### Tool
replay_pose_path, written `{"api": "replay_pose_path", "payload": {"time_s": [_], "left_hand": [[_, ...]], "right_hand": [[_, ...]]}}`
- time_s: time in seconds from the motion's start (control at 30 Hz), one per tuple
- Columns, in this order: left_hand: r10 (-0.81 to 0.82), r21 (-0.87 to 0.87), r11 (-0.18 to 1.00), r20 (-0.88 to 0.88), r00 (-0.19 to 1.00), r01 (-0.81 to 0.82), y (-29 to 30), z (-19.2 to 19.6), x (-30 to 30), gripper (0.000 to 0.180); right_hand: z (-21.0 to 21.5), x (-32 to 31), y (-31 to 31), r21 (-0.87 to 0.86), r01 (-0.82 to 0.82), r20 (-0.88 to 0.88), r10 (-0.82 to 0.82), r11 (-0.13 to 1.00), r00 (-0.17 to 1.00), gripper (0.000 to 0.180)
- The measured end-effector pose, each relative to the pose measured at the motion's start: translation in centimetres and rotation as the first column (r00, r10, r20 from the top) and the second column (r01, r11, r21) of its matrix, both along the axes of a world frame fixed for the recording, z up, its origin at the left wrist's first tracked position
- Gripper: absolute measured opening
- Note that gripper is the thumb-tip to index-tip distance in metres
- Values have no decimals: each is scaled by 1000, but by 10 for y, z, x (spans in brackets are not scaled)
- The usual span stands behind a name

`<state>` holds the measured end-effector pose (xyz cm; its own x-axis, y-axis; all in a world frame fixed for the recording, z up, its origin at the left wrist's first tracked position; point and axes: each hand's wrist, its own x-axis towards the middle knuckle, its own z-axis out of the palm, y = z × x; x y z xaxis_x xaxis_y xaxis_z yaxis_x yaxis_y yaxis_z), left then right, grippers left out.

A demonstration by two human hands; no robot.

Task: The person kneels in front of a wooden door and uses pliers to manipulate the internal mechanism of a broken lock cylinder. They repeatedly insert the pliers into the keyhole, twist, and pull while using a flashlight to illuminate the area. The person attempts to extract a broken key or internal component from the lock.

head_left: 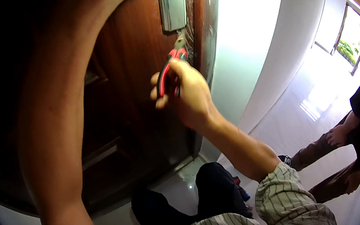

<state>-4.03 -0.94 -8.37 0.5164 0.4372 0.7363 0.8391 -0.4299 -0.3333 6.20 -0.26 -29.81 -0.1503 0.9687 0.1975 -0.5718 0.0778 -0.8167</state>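
From here, the right grip (191, 92) is wrapped around red-and-black pliers (165, 74), their long axis slanting up and rightward from it, nose just below the metal lock plate (173, 12) on the wooden door (132, 49). The left grip is out of sight above; I can't tell its state.

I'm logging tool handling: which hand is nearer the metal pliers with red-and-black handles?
Right: the right hand holds the pliers by their handles. The left hand is out of view; its forearm leaves the picture above them.
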Motion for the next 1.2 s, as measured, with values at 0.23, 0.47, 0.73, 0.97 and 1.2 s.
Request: {"api": "replay_pose_path", "payload": {"time_s": [0.23, 0.47, 0.73, 0.97, 1.2], "left_hand": [[-79, 224, 970, -60, 995, 90, 37, -8, -3, 28], [-18, 211, 977, -61, 998, 30, 28, -4, -12, 27], [-122, 341, 924, -165, 979, 173, 35, -6, -11, 26], [-35, 284, 956, -143, 989, 75, 28, -6, -7, 21], [-119, 343, 921, -195, 974, 182, 36, -3, -8, 22]], "right_hand": [[15, 24, -24, 127, -17, 70, 8, 992, 998, 36], [69, 53, -16, 289, -174, 156, 133, 941, 979, 43], [100, 95, 10, 173, -337, 79, 327, 926, 942, 36], [113, 121, 26, 173, -449, 75, 443, 877, 893, 34], [126, 138, 44, 140, -556, 35, 557, 819, 830, 38]]}}
